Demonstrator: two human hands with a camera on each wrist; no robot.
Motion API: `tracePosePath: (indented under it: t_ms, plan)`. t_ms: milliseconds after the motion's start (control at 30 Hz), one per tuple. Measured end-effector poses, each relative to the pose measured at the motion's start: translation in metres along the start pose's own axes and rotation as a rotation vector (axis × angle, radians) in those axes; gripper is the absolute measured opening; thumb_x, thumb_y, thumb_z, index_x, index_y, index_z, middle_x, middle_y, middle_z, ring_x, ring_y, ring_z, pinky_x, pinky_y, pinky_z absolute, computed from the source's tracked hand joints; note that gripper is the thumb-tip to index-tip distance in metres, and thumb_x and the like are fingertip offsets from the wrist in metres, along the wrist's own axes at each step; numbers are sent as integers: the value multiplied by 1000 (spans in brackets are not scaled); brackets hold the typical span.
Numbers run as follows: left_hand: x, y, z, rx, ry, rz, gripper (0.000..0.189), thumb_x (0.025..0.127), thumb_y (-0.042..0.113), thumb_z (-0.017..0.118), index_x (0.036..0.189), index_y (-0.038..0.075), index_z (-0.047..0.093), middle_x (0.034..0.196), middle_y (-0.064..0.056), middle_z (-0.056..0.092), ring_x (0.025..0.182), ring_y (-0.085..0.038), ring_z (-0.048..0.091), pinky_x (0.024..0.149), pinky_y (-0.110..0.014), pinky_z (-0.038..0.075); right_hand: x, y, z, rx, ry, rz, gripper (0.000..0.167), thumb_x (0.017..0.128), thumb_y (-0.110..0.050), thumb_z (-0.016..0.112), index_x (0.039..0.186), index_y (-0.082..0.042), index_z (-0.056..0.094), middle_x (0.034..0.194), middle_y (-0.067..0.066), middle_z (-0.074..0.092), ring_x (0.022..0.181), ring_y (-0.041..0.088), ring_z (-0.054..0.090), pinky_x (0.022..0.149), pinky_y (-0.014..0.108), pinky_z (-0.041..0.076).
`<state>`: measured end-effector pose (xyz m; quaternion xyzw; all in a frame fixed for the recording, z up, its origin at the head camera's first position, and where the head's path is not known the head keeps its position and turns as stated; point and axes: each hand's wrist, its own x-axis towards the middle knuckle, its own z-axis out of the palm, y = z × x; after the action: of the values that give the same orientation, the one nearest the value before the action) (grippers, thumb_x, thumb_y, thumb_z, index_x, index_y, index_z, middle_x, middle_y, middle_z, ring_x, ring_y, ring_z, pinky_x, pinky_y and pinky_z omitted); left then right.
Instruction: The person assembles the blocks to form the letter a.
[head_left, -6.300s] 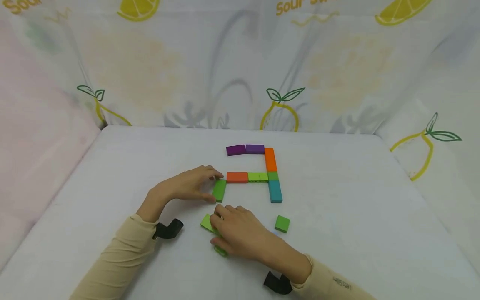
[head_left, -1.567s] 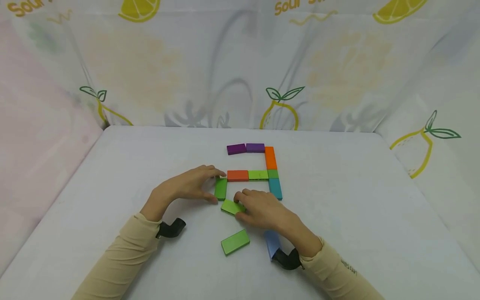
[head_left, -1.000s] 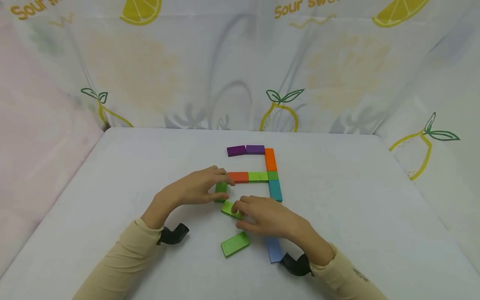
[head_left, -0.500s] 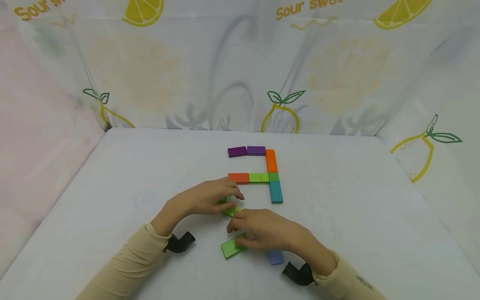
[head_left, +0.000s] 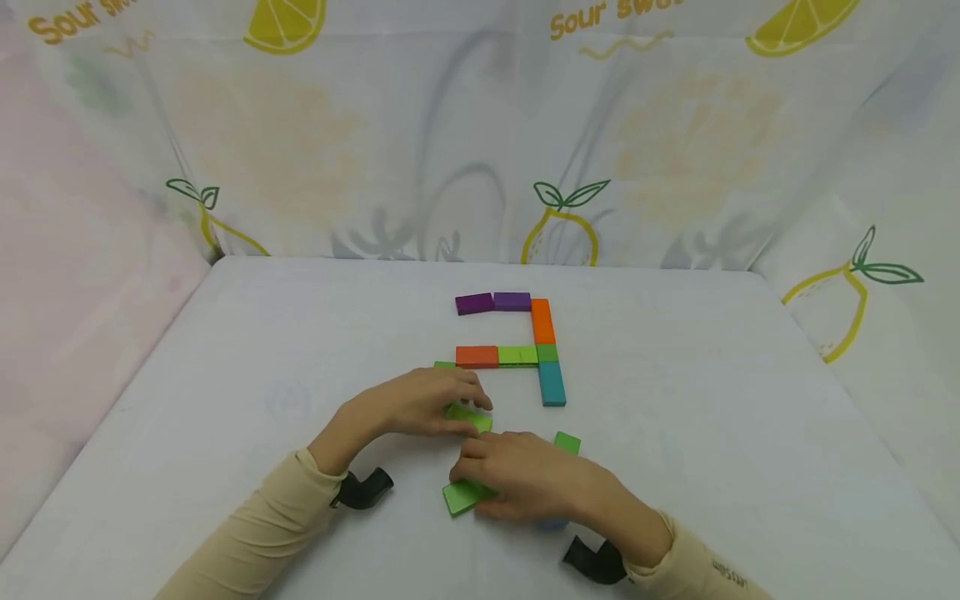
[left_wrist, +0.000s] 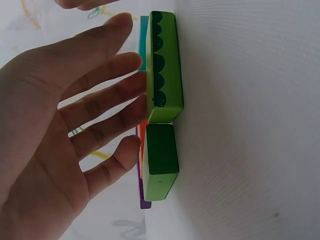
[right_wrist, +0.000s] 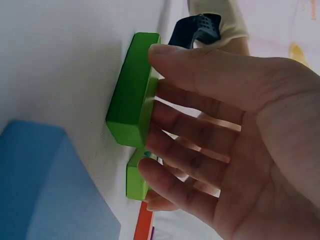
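Observation:
My left hand (head_left: 423, 404) reaches over a light green block (head_left: 472, 419), fingers loosely bent and thumb apart. In the left wrist view that block (left_wrist: 167, 65) shows dark scallops along its side, and the fingertips are right at its top edge. End to end with it is a darker green block (left_wrist: 162, 150), mostly hidden by the hand in the head view. My right hand (head_left: 525, 471) pinches a loose green block (head_left: 459, 498), fingers at its far edge and thumb at its near edge. In the right wrist view this block (right_wrist: 130, 90) lies flat.
Ahead, a bent row joins purple blocks (head_left: 512, 302), an orange block (head_left: 542, 322), a small green block (head_left: 547, 352), a teal block (head_left: 552, 384), a light green block (head_left: 517, 356) and a red-orange block (head_left: 476, 357). A green square (head_left: 567, 442) and blue block (right_wrist: 55, 175) lie by my right hand.
The light green block has been brought from the front left to the darker green block's near end. My right hand has left it for the loose green block; my left hand has shifted right and nearer.

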<state>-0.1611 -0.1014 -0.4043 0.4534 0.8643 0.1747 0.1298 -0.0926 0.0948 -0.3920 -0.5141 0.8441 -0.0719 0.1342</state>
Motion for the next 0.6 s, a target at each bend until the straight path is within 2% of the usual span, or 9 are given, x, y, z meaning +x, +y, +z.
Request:
tracePosePath:
  t_ms: [233, 600]
  plan:
    - [0, 1, 2, -4, -38, -13, 31, 84, 27, 72, 113, 19, 67, 105, 8, 63, 97, -8, 57, 87, -27, 48, 1, 0, 4, -20, 5, 11, 34, 85, -32, 70, 116, -22, 61, 108, -9, 58, 96, 5, 55, 84, 22, 49]
    - [1, -1, 2, 2, -35, 0, 29, 83, 23, 73, 111, 20, 67, 105, 9, 63, 96, -8, 57, 87, -26, 48, 4, 1, 7, -58, 19, 14, 30, 85, -33, 70, 112, -23, 60, 104, -10, 57, 93, 5, 53, 79, 21, 49]
